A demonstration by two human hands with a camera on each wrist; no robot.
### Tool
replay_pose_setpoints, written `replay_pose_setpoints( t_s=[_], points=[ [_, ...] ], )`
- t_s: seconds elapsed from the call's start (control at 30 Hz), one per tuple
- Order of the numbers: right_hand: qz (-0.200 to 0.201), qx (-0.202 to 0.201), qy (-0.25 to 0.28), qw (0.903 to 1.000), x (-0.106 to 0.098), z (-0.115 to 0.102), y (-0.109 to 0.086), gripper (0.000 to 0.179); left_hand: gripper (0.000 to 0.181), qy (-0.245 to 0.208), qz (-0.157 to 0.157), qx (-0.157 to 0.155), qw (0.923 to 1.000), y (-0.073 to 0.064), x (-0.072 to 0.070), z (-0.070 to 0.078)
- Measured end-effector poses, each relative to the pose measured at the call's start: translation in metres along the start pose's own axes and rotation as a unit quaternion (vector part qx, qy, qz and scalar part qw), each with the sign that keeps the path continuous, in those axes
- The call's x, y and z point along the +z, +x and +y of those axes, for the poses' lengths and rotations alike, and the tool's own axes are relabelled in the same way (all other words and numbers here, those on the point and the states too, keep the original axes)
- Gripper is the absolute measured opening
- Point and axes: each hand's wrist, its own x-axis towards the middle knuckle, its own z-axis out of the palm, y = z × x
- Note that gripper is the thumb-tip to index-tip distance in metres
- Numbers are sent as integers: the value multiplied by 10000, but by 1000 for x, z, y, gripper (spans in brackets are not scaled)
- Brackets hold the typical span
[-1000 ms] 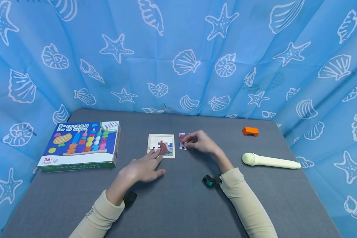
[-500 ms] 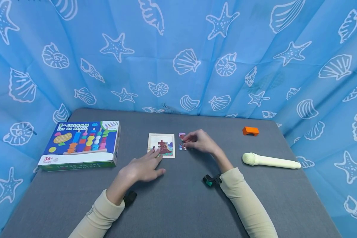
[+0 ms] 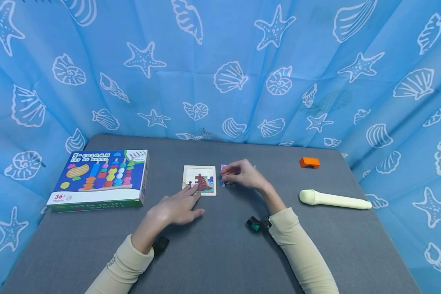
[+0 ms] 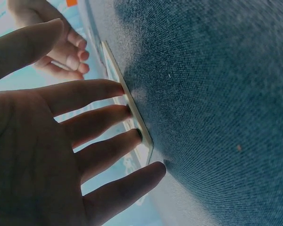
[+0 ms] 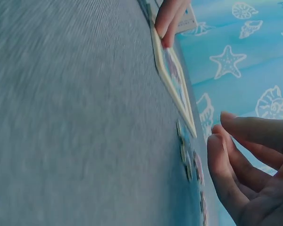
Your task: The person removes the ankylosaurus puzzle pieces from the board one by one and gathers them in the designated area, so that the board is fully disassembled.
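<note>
A square jigsaw puzzle tray [image 3: 214, 182] with a pale wooden rim lies mid-table, with several brown and coloured pieces [image 3: 207, 184] fitted at its lower right and bare white above. My left hand [image 3: 176, 208] rests its straight, spread fingertips on the tray's lower-left part; in the left wrist view these fingers [image 4: 101, 117] meet the rim. Just right of the tray, my right hand [image 3: 248, 175] is over loose puzzle pieces [image 3: 226, 183], partly hiding them. The right wrist view shows its fingers [image 5: 221, 165] loosely bent beside those pieces [image 5: 186, 155], with nothing visible between thumb and fingers.
A boxed bead set [image 3: 99, 179] stands at the left. On the right lie an orange arch block [image 3: 309, 162] and a pale yellow toy microphone [image 3: 334, 199]. A blue shell-patterned curtain [image 3: 220, 77] borders the grey table [image 3: 220, 253] at the back and sides.
My right hand has shifted slightly left over the loose pieces, which now lie closer together; a green bit shows behind that hand. My left hand has stayed on the tray.
</note>
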Motion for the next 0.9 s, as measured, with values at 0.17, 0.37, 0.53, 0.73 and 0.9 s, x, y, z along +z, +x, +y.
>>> replay_pose_setpoints(
  t_s=[0.17,0.37,0.53,0.73,0.9],
  points=[
    [-73,-120,233,9996,9,-5,6,25,69,-12,-5,-17,10000,0,0,0],
    [-228,-206,374,9988,22,-12,15,23,70,-3,-25,3,10000,0,-1,0],
    [-277,-184,391,9987,33,-18,22,22,69,18,-31,34,10000,1,0,0],
    [-237,-197,-35,9995,41,-18,36,21,69,-18,-61,28,10000,-1,-1,0],
    [-90,-79,-550,9984,47,-22,46,20,70,-84,-127,81,9999,0,-1,-1]
  ],
)
